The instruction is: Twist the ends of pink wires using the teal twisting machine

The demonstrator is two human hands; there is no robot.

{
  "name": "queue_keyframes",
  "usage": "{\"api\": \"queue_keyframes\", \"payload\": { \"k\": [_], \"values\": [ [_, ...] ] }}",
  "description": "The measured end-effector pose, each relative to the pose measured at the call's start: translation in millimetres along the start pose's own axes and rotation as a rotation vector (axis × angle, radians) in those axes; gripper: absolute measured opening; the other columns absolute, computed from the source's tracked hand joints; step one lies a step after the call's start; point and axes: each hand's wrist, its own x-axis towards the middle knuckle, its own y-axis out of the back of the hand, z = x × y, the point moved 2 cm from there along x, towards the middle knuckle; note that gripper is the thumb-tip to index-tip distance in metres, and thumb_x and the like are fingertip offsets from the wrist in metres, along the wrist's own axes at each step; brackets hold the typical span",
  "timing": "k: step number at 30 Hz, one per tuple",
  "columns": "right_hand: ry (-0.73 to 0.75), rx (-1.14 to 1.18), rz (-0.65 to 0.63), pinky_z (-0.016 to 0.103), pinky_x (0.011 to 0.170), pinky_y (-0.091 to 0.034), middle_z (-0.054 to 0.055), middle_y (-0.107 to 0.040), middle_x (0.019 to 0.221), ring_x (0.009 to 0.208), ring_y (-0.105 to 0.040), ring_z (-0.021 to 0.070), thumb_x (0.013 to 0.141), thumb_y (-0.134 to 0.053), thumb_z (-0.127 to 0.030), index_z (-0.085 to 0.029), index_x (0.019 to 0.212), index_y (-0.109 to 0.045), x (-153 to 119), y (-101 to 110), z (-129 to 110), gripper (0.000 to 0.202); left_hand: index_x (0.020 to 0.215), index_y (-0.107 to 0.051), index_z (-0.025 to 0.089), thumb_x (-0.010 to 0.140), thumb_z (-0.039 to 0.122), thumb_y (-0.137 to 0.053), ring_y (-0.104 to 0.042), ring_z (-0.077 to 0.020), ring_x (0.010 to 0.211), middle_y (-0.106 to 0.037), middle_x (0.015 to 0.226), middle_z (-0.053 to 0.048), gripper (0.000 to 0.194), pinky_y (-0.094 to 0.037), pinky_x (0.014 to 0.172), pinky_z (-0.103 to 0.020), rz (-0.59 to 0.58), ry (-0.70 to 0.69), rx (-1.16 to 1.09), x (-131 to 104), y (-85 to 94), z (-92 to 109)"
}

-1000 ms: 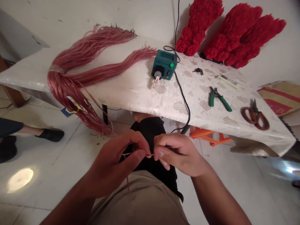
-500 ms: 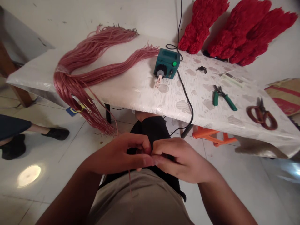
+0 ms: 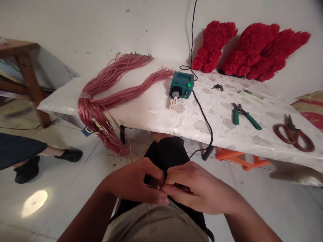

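Observation:
Over my lap, my left hand (image 3: 136, 181) and my right hand (image 3: 196, 188) meet fingertip to fingertip, both closed in a pinch. A thin pink cord (image 3: 148, 215) runs through my left hand and hangs down in front of my shirt. Its part between the fingertips is mostly hidden, where my right hand pinches too. Ahead on the left, a large bundle of pink cords (image 3: 87, 104) lies on the table, tied near its bend, with loose ends drooping over the front edge. One strand (image 3: 117, 126) strays from the bundle toward my left hand.
On the covered table (image 3: 161, 117) stand a green box with a knob (image 3: 181, 84) and red fluffy bundles (image 3: 212, 47). Green-handled pliers (image 3: 248, 119) and scissors (image 3: 294, 134) lie at right. An orange stool (image 3: 234, 158) sits underneath. Another person's feet (image 3: 68, 155) are at left.
The view has tilted up, so the table and hands appear lower and further right. My hands stay pinched together, with the cord still hanging from the left one.

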Motion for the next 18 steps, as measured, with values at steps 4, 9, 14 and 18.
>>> {"api": "queue_keyframes", "payload": {
  "k": [4, 9, 14, 18],
  "values": [
    [-0.031, -0.03, -0.045, 0.02, 0.059, -0.032, -0.006, -0.049, 0.071, 0.062, -0.043, 0.0054, 0.096, -0.057, -0.017, -0.017, 0.073, -0.051, 0.3, -2.2, 0.2, 0.024, 0.059, -0.056, 0.014, 0.079, 0.031, -0.075, -0.039, -0.0062, 0.055, -0.045, 0.057, 0.006, 0.033, -0.03, 0.05, -0.018, 0.039, -0.008, 0.063, -1.6, -2.5, -1.7],
    [-0.057, -0.015, -0.083, 0.021, 0.059, -0.031, -0.006, -0.05, 0.069, 0.062, -0.045, 0.0062, 0.097, -0.057, -0.02, -0.018, 0.074, -0.053, -1.4, -5.1, 3.3, 0.023, 0.06, -0.058, 0.015, 0.08, 0.029, -0.073, -0.05, -0.0077, 0.052, -0.058, 0.056, 0.003, 0.029, -0.035, 0.05, -0.019, 0.007, -0.018, 0.105, -3.8, -6.3, -9.5],
    [-0.022, 0.039, -0.094, 0.018, 0.058, -0.033, -0.005, -0.052, 0.069, 0.061, -0.046, 0.0052, 0.091, -0.059, -0.011, -0.017, 0.073, -0.055, -0.6, -6.5, 4.5, 0.019, 0.067, -0.069, 0.014, 0.088, 0.033, -0.069, -0.06, -0.0107, 0.056, -0.073, 0.066, -0.005, 0.028, -0.043, 0.053, -0.019, -0.091, -0.05, 0.013, -3.1, -5.1, -13.7],
    [0.006, 0.054, -0.092, 0.017, 0.058, -0.034, -0.005, -0.053, 0.067, 0.06, -0.047, 0.005, 0.086, -0.06, -0.007, -0.016, 0.072, -0.057, 0.9, -6.2, 4.9, 0.017, 0.073, -0.075, 0.016, 0.092, 0.037, -0.067, -0.061, -0.0107, 0.056, -0.076, 0.07, -0.006, 0.03, -0.044, 0.052, -0.018, -0.128, -0.091, 0.018, -2.5, -4.4, -15.3]
  ]
}}
